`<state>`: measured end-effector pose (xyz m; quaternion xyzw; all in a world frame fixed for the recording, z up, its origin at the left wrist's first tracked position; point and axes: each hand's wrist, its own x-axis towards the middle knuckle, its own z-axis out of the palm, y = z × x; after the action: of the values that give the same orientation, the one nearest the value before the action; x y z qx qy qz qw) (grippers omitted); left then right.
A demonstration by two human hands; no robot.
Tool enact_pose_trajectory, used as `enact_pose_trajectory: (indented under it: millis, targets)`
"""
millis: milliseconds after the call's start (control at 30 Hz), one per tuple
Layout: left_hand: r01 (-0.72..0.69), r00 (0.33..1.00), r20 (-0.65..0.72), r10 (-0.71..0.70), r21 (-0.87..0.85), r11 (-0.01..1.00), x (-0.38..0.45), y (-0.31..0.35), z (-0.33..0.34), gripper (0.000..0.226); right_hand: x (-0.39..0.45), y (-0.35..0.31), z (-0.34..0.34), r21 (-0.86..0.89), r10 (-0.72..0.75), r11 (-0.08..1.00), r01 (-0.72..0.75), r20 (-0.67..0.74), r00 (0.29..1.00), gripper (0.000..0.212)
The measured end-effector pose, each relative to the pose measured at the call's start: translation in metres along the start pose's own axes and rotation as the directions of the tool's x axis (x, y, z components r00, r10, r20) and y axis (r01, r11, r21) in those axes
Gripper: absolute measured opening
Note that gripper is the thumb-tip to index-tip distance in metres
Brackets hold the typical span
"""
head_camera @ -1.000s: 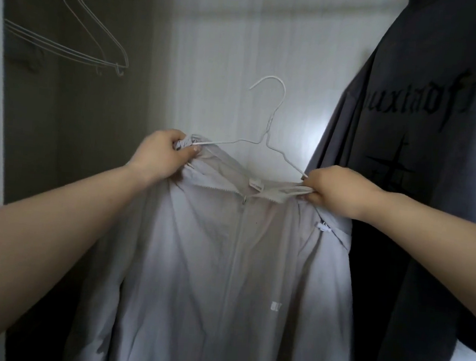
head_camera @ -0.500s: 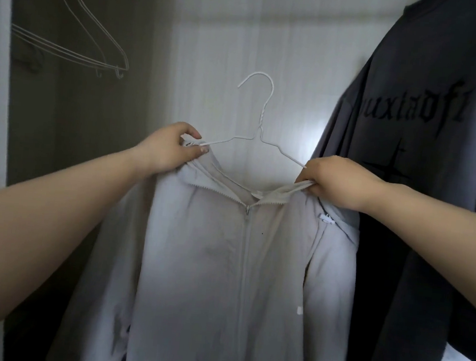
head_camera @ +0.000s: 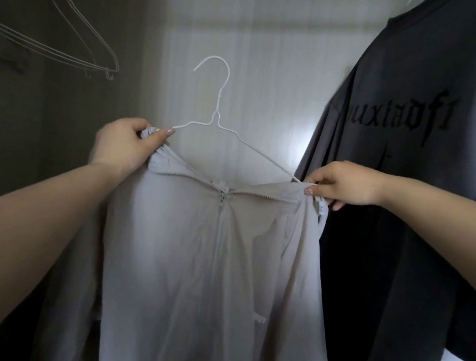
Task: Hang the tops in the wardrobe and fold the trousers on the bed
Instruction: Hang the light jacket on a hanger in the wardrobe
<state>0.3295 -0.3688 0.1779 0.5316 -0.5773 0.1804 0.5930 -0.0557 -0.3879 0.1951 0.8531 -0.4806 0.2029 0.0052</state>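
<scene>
Here, inside the wardrobe, we hold a pale grey zip-up jacket (head_camera: 212, 264) up on a white wire hanger (head_camera: 216, 115), its hook pointing to 12 o'clock and free of any rail. Our left hand (head_camera: 125, 144) sits at 9 o'clock of the hanger, fingers and thumb curled tight round the bunched shoulder fabric and the end of the wire. Our right hand (head_camera: 343, 183), at 4 o'clock of the hook, pinches the other shoulder seam and the wire arm between thumb and bent fingers. The jacket hangs between both hands, zip (head_camera: 222, 197) closed to the collar, its body falling to the bottom edge of view. At 3 o'clock a dark grey T-shirt (head_camera: 402, 194) with black gothic lettering hangs just beside the jacket, behind our right hand. At 10 o'clock, well apart, several bare wire hangers (head_camera: 64, 47) hang in the shadowed corner. The pale back wall (head_camera: 269, 68) fills the middle.
</scene>
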Motion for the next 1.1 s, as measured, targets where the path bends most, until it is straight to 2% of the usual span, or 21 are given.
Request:
enact_pose_trajectory:
  millis: [67, 100, 167, 233, 267, 300, 333, 367, 400, 433, 533, 600, 667, 767, 867, 933, 1000, 1100]
  targets:
    - [-0.094, 0.995, 0.033, 0.092, 0.063, 0.994, -0.002, 0.003, 0.001, 0.063, -0.001, -0.007, -0.010, 0.000, -0.022, 1.000, 0.022, -0.004, 1.000, 0.021]
    - [-0.136, 0.990, 0.050, 0.133, 0.067, 0.988, -0.003, 0.005, 0.002, 0.058, 0.000, -0.012, -0.017, -0.059, -0.071, 0.996, 0.068, -0.066, 0.995, 0.021]
    - [-0.180, 0.982, 0.071, 0.177, 0.048, 0.982, -0.006, 0.012, 0.005, 0.044, 0.006, -0.020, -0.030, -0.289, -0.211, 0.947, 0.137, -0.243, 0.947, 0.022]
    - [-0.158, 0.986, 0.058, 0.158, -0.005, 0.987, -0.007, 0.018, 0.007, 0.041, 0.014, -0.028, -0.038, -0.472, -0.286, 0.878, 0.077, -0.391, 0.875, 0.026]
    - [-0.135, 0.989, 0.049, 0.137, -0.035, 0.990, -0.006, 0.019, 0.008, 0.044, 0.018, -0.033, -0.039, -0.488, -0.267, 0.873, 0.019, -0.445, 0.855, 0.030]
    - [-0.115, 0.992, 0.044, 0.118, -0.059, 0.992, -0.004, 0.020, 0.008, 0.045, 0.022, -0.039, -0.039, -0.445, -0.209, 0.895, -0.024, -0.468, 0.858, 0.034]
    - [-0.099, 0.994, 0.045, 0.103, -0.081, 0.992, -0.003, 0.020, 0.007, 0.046, 0.026, -0.044, -0.038, -0.301, -0.117, 0.953, -0.035, -0.469, 0.875, 0.037]
    - [-0.079, 0.995, 0.051, 0.085, -0.105, 0.991, -0.001, 0.021, 0.005, 0.048, 0.030, -0.049, -0.035, -0.056, -0.002, 0.998, -0.025, -0.428, 0.904, 0.037]
    - [-0.057, 0.996, 0.056, 0.065, -0.132, 0.990, 0.001, 0.022, 0.004, 0.049, 0.031, -0.054, -0.031, 0.228, 0.107, 0.973, -0.031, -0.330, 0.938, 0.034]
    - [-0.032, 0.997, 0.058, 0.041, -0.162, 0.986, 0.002, 0.022, 0.003, 0.048, 0.029, -0.058, -0.027, 0.436, 0.155, 0.898, -0.050, -0.208, 0.966, 0.029]
    - [0.049, 0.998, 0.061, -0.034, -0.263, 0.964, 0.004, 0.021, 0.005, 0.031, 0.021, -0.055, -0.017, 0.668, 0.055, 0.739, -0.088, 0.071, 0.996, 0.022]
    - [0.070, 0.995, 0.084, -0.045, -0.320, 0.945, 0.004, 0.022, 0.007, 0.017, 0.017, -0.051, -0.011, 0.703, -0.028, 0.708, -0.061, 0.113, 0.993, 0.023]
    - [0.077, 0.991, 0.125, -0.037, -0.338, 0.938, 0.004, 0.026, 0.011, 0.010, 0.014, -0.051, -0.005, 0.641, -0.046, 0.767, 0.003, 0.050, 0.998, 0.020]
    - [0.099, 0.986, 0.155, -0.063, -0.232, 0.968, 0.003, 0.034, 0.019, 0.036, 0.013, -0.056, 0.005, 0.459, -0.040, 0.880, 0.118, -0.174, 0.984, 0.014]
    - [0.039, 0.998, 0.063, -0.033, -0.109, 0.993, -0.013, 0.043, 0.023, 0.057, 0.014, -0.056, 0.012, 0.402, -0.028, 0.901, 0.166, -0.328, 0.944, 0.016]
    - [-0.012, 0.999, -0.043, 0.005, -0.181, 0.983, -0.038, 0.047, 0.028, 0.058, 0.014, -0.056, 0.015, 0.417, 0.005, 0.894, 0.161, -0.368, 0.930, 0.017]
    - [-0.037, 0.995, -0.097, 0.009, -0.296, 0.955, -0.066, 0.050, 0.037, 0.049, 0.016, -0.058, 0.017, 0.448, 0.042, 0.882, 0.146, -0.383, 0.923, 0.017]
    - [0.056, 0.998, 0.003, -0.061, -0.448, 0.892, -0.100, 0.051, 0.058, 0.034, 0.019, -0.066, 0.020, 0.530, 0.093, 0.838, 0.134, -0.380, 0.920, 0.017]
